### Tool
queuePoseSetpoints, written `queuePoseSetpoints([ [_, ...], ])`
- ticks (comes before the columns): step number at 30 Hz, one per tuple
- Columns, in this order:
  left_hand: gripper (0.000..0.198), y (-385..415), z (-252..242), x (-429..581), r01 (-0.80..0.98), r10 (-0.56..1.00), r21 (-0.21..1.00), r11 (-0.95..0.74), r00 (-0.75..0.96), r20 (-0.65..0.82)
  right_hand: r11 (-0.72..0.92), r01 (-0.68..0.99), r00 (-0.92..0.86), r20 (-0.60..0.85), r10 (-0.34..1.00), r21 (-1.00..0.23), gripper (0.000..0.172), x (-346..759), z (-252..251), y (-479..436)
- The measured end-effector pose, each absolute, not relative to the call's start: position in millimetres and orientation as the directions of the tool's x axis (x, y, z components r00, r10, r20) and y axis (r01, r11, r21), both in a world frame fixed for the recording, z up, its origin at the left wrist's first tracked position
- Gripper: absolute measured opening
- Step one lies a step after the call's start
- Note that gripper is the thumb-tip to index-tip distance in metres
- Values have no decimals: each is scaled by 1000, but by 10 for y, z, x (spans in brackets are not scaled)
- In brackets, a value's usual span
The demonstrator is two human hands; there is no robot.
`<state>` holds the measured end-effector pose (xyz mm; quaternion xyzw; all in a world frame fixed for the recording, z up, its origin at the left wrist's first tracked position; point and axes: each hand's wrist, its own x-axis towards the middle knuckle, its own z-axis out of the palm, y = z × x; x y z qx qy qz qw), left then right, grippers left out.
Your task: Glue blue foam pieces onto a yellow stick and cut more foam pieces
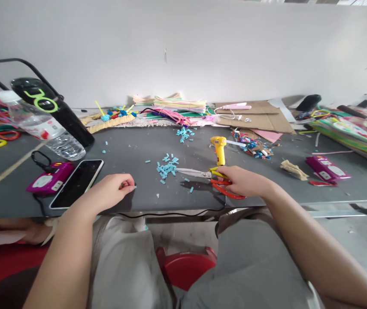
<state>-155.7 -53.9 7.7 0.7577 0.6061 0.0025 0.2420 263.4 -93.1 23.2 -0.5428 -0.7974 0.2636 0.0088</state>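
My right hand (239, 182) is closed on the yellow and red handles of a pair of scissors (196, 173), whose blades point left at a pile of small blue pieces (167, 166). Near the table's front edge, my left hand (119, 189) has its fingers curled together, with a tiny pale blue bit showing at the fingertips. A yellow glue gun (219, 150) stands just behind my right hand. Farther back lies a smaller cluster of blue pieces (184, 134).
At the left are a phone (77, 183), a purple power box (50, 178), a clear bottle (46, 128) and a black bottle (70, 122). Colourful strips (180, 104) and cardboard (260, 118) line the back. Another purple box (327, 168) sits right. A black cable runs along the front edge.
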Motion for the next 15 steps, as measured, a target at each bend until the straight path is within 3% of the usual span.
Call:
queuePoseSetpoints([
  [3,22,-500,59,-1463,909,918,360,-212,311,-244,287,838,-417,-206,885,-463,16,2577,225,-921],
  [11,31,-321,38,-895,814,898,387,-433,427,106,238,602,-309,54,950,-762,20,2031,142,-572],
  [15,32,-479,65,-818,720,875,513,-468,461,151,196,526,-280,49,959,-828,23,2001,92,-569],
])
